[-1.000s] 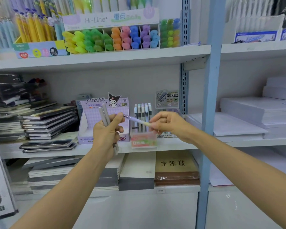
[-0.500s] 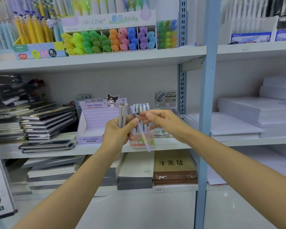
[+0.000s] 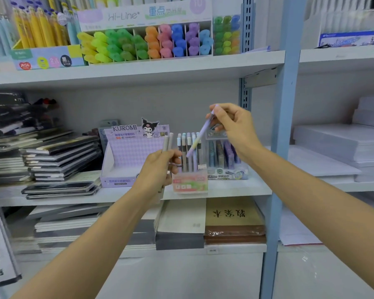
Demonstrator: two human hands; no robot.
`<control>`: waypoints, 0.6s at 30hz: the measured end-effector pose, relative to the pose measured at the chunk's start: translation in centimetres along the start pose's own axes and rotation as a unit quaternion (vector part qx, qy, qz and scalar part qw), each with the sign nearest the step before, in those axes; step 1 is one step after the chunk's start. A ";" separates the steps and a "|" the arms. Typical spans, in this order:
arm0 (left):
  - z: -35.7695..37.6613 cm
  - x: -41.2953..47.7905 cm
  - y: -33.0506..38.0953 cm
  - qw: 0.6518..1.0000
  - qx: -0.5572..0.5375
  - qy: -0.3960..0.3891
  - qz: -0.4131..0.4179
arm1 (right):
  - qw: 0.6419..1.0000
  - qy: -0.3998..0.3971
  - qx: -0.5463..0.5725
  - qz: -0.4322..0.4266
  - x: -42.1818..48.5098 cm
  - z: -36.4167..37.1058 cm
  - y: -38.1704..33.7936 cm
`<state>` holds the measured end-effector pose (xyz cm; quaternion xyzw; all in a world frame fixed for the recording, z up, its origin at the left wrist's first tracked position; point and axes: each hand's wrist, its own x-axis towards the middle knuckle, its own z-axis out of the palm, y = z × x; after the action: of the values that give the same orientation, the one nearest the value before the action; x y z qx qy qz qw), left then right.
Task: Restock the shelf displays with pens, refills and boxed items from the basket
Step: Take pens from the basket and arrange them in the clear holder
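Right hand (image 3: 231, 130) first: thumb and fingertips pinch a slim lilac pen (image 3: 200, 133) near its top end, the other fingers loosely curled behind. The pen is a smooth round plastic barrel, tilted, top end up at my fingers and the lower end pointing down-left, with a paler yellowish stretch lower down the barrel. Its lower end sits in front of the row of standing pens (image 3: 188, 147); can't tell if it's actually touching them.

Left hand (image 3: 158, 169) is a closed fist wrapped round two grey-beige pens (image 3: 167, 141), matte looking, held upright side by side. Their tops poke up over my knuckles and the bottoms stick out under the fist.

Just right of that fist is the small pen box (image 3: 190, 184), a squat pink-and-green cardboard thing at the front edge of the middle shelf (image 3: 235, 188). The standing pens in it are packed upright in a tight row, pastel caps on top. Left of it is the Kuromi box (image 3: 127, 156), purple checkered cardboard with a cut-out character header. Behind and right there's a clear plastic display (image 3: 225, 156) of darker pens.

Further left on the same shelf, dark glossy notebooks (image 3: 58, 156) are stacked flat and a bit messy. Past the blue upright post (image 3: 283, 126) are flat white paper stacks (image 3: 333, 143). The shelf above has chunky rounded highlighters (image 3: 149, 42) sorted by colour in the Hi-Line tray, plus yellow pens (image 3: 37, 29). Below is a brown-covered book (image 3: 231, 214) wrapped in shiny film.
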<state>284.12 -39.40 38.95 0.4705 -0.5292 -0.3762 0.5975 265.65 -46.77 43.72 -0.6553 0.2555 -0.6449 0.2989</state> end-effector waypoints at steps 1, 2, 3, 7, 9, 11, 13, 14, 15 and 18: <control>-0.2 0.0 -0.4 1.000 0.003 -0.009 0.012 | 1.000 0.010 -0.011 -0.003 0.3 0.0 0.4; -0.3 0.0 -0.8 0.999 0.002 -0.021 0.024 | 0.999 0.022 -0.024 -0.009 0.5 0.1 0.9; -0.5 0.1 -1.2 0.999 0.003 -0.033 0.036 | 0.999 0.033 -0.037 -0.018 0.6 0.1 1.4; -1.0 0.4 -2.5 0.997 0.032 -0.058 0.050 | 0.994 0.048 -0.092 -0.031 0.6 0.5 3.3; -1.2 0.6 -2.9 0.996 0.018 -0.074 0.039 | 0.990 0.027 -0.138 -0.030 0.2 1.0 4.2; -1.3 0.7 -3.2 0.996 0.011 -0.085 0.029 | 0.983 0.006 -0.181 -0.029 -0.2 1.3 5.1; -1.2 0.9 -3.4 0.996 0.014 -0.084 0.022 | 0.977 -0.009 -0.208 -0.035 -0.3 1.4 5.6; -1.2 1.0 -3.6 0.996 0.015 -0.083 0.018 | 0.975 -0.016 -0.218 -0.039 -0.2 1.4 5.6; -1.2 1.0 -3.7 0.996 0.015 -0.082 0.013 | 0.972 -0.025 -0.229 -0.042 -0.1 1.3 5.5; -1.1 1.3 -4.0 0.996 0.010 -0.089 0.004 | 0.966 -0.061 -0.248 -0.035 0.4 0.9 5.1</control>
<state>285.63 -41.55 35.43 0.4387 -0.5859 -0.4089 0.5451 266.85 -50.52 40.37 -0.7557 0.3659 -0.5300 0.1190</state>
